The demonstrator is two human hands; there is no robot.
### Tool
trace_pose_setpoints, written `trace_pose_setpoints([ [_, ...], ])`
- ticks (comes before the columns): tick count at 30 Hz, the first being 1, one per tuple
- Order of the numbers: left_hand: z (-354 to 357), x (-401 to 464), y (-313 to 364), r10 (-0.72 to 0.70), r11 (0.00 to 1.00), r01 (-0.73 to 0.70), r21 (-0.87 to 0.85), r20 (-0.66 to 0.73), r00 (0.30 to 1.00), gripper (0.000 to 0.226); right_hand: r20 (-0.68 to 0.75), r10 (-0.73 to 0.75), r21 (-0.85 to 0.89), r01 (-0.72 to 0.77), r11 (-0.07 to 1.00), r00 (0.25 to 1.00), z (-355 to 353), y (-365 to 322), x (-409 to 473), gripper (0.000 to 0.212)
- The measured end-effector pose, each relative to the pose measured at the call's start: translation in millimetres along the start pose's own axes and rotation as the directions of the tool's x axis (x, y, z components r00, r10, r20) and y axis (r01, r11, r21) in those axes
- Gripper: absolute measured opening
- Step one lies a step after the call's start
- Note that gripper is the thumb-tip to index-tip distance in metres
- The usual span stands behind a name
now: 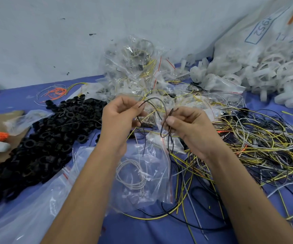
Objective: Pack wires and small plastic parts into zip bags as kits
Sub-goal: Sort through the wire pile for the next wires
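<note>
1. While the thin black wire [152, 101] arches between both hands, the sensible move is probably to gather it into a small loop before feeding it into the clear zip bag [142, 173], so its ends do not snag on the mouth.
2. Keeping it lifted clear of the tangled pile of yellow, white and black wires [258, 138] should avoid dragging strays along.
3. Left hand [119, 117]: fingers curled, pinching one end of the wire.
4. Right hand [186, 124]: fingers curled, thumb and forefinger pinching the other end.
5. The bag lies on the blue table cover [142, 229] just below the hands, a coil of white wire [131, 173] already inside.
</note>
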State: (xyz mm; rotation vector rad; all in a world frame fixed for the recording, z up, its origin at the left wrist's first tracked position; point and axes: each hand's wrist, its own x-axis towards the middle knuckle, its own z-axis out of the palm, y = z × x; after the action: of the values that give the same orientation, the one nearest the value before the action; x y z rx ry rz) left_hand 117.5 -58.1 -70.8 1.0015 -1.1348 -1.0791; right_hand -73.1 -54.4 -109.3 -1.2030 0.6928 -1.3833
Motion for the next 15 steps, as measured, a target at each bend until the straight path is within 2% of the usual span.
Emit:
trace_pose_setpoints([
  [3, -6, -1, 3, -0.077, 0.996, 0.080, -0.034, 0.070, 0.995, 0.026, -0.057, -0.040, -0.287, 0.022, 0.958, 0.998, 1, 5, 2, 0.017],
  [6, -14, 2, 8, -0.086, 0.994, 0.095, -0.056, 0.150, 0.985, 0.024, -0.054, -0.043, -0.353, 0.022, 0.935, 0.998, 2, 6, 2, 0.013],
  [8, -23, 5, 10, -0.093, 0.996, 0.089, 0.032, 0.169, 0.981, 0.021, -0.081, -0.040, -0.344, 0.010, 0.939, 0.996, 3, 5, 0, 0.014],
  [10, -31, 7, 11, -0.089, 0.976, 0.054, 0.213, 0.159, 0.983, 0.014, -0.083, -0.083, -0.385, 0.045, 0.922, 0.993, 4, 3, -1, 0.013],
  [13, -40, 12, 12, 0.106, 0.927, -0.103, 0.362, 0.012, 0.994, 0.019, -0.037, -0.140, -0.482, 0.105, 0.870, 0.989, 8, 1, -3, 0.015],
  [15, -41, 14, 17, 0.271, 0.878, -0.240, 0.413, -0.015, 0.963, 0.019, 0.003, -0.175, -0.588, 0.143, 0.796, 0.985, 12, 1, -4, 0.017],
])
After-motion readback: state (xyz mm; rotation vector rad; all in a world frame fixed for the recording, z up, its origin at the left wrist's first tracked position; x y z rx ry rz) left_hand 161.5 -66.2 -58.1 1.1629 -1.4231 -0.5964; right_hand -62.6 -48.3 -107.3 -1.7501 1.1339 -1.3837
